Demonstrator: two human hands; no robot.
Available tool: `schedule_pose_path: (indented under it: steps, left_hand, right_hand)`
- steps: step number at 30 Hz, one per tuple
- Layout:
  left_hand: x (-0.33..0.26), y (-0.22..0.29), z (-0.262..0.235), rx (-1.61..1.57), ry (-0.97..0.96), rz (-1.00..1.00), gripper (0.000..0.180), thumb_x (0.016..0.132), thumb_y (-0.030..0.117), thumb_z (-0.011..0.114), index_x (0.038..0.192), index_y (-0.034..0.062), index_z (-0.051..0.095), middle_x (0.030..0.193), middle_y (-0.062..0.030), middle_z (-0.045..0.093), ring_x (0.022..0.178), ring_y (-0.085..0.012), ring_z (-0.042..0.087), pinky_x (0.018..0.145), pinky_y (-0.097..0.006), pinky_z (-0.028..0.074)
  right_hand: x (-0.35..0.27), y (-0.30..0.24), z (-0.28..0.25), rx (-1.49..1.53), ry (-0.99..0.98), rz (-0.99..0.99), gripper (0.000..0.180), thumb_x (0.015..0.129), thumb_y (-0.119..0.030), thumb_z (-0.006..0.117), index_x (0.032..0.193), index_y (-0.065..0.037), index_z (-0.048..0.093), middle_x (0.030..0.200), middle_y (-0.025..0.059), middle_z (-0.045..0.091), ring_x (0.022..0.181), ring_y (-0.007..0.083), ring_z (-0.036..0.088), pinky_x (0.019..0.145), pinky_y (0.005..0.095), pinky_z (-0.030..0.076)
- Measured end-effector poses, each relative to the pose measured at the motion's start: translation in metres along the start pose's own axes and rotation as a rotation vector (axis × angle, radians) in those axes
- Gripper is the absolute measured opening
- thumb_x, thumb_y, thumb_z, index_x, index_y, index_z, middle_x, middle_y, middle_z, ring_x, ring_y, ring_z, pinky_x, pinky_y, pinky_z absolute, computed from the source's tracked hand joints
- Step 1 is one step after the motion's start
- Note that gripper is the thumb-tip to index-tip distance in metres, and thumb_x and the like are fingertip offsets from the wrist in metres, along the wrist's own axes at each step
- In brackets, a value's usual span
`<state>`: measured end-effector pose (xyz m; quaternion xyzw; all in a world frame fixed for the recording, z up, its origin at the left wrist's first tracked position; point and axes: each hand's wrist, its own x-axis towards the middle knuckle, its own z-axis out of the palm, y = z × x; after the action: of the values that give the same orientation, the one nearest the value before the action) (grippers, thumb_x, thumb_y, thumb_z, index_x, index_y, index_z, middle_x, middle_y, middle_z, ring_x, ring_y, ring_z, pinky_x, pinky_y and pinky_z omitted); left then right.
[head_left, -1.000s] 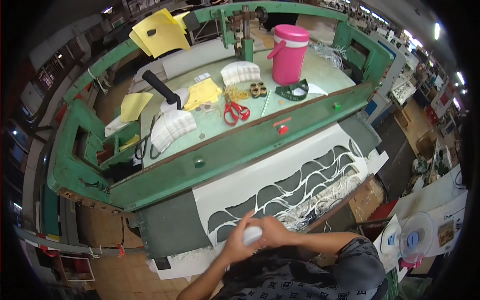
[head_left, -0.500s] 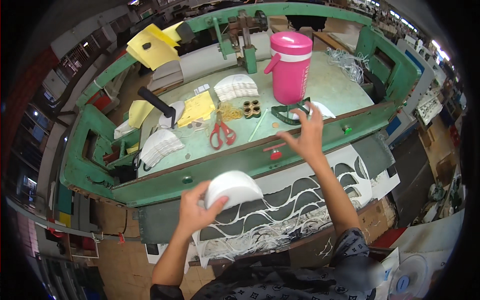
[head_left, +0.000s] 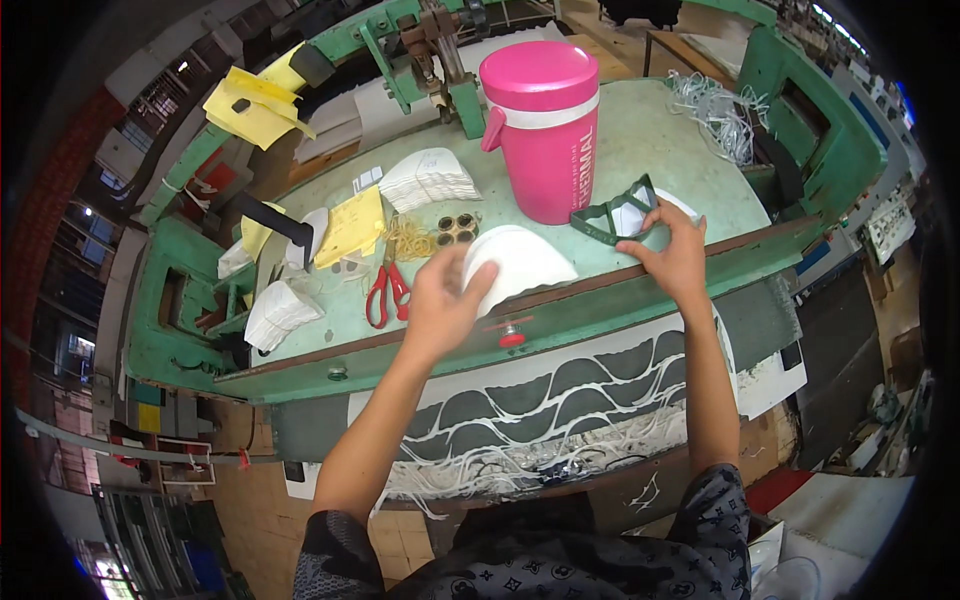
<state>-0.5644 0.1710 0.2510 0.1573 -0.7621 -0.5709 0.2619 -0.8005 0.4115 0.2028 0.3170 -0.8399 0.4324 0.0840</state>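
My left hand is closed on a stack of white half-round cut pieces, thumb on the near face, held above the machine's front edge. My right hand grips the near side of a dark green cutting die, thumb and fingers on its rim. White material shows through the die. More white pieces lie just behind the right hand, partly hidden. To the left of the held stack are red-handled scissors, yellow rubber bands and several small brown rolls.
A big pink jug stands behind the die. Bundled white pieces and another bundle sit on the green table. Clear strips are heaped at the far right. Below the edge lies a white sheet with curved cut-outs.
My left hand has lifted the white stack up and right, over the table's edge. The right hand has come down onto the cutting die and closed on it. The view has shifted closer to the table.
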Motion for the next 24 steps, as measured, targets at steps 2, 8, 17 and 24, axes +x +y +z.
schedule_pose_path:
  steps: [2, 8, 17, 24]
  left_hand:
    - [0.022, -0.006, 0.014, 0.044, -0.010, -0.109, 0.040, 0.096, 0.028, 0.081, 0.116, -0.0035, 0.068, 0.097, -0.0088, 0.075, 0.083, -0.0108, 0.067, 0.070, -0.027, 0.050]
    - [0.054, 0.005, 0.013, 0.895, -0.138, 0.045, 0.045, 0.099, 0.041, 0.070, 0.095, -0.0043, 0.074, 0.079, -0.0217, 0.073, 0.075, -0.0356, 0.072, 0.071, -0.045, 0.054]
    - [0.046, 0.047, 0.036, 1.000, -0.011, -0.052, 0.057, 0.090, 0.044, 0.079, 0.120, -0.0030, 0.071, 0.094, -0.0305, 0.074, 0.094, -0.0491, 0.072, 0.088, -0.055, 0.056]
    - [0.056, 0.042, 0.020, 0.927, -0.269, -0.015, 0.101, 0.062, 0.023, 0.099, 0.150, 0.0129, 0.052, 0.122, -0.0286, 0.070, 0.118, -0.0431, 0.067, 0.103, -0.050, 0.052]
  right_hand:
    - [-0.001, 0.000, -0.003, -0.116, 0.084, -0.026, 0.050, 0.069, -0.032, 0.096, 0.101, -0.009, 0.066, 0.130, 0.0212, 0.066, 0.133, 0.0416, 0.058, 0.118, 0.0724, 0.024]
    - [-0.020, -0.057, 0.025, 0.074, 0.044, -0.456, 0.061, 0.077, -0.023, 0.091, 0.126, -0.003, 0.061, 0.139, 0.0244, 0.061, 0.134, 0.0420, 0.056, 0.115, 0.0571, 0.041]
    - [0.022, -0.092, 0.041, 0.015, -0.451, -0.225, 0.066, 0.070, -0.010, 0.092, 0.127, 0.003, 0.063, 0.109, 0.0299, 0.072, 0.106, 0.0478, 0.069, 0.092, 0.0512, 0.056]
    - [0.035, -0.100, 0.044, -0.007, -0.477, -0.253, 0.055, 0.062, -0.006, 0.095, 0.111, 0.005, 0.072, 0.099, 0.0279, 0.075, 0.100, 0.0463, 0.072, 0.089, 0.0493, 0.057]
